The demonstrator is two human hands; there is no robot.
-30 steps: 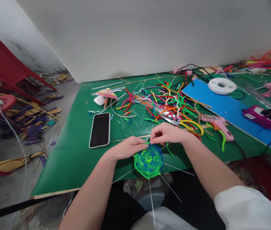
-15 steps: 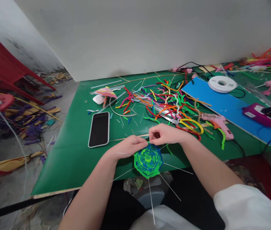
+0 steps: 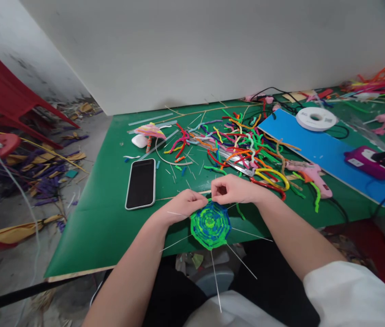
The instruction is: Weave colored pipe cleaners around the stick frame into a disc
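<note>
As forearms (image 3: 133,261) slant inward, left hand (image 3: 186,203), right hand (image 3: 232,189), pinching woven disc (image 3: 210,225)

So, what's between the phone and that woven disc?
In the head view, from the phone: green tabletop, a thin pale strip, then the left hand, holding the woven disc at its edge.

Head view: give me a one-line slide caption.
Left hand and right hand pinch at the far edge of a spoked green-and-blue disc, near scattered pipe cleaners.

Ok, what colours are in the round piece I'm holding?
The round piece has green and blue rings; the head view shows it.
</note>
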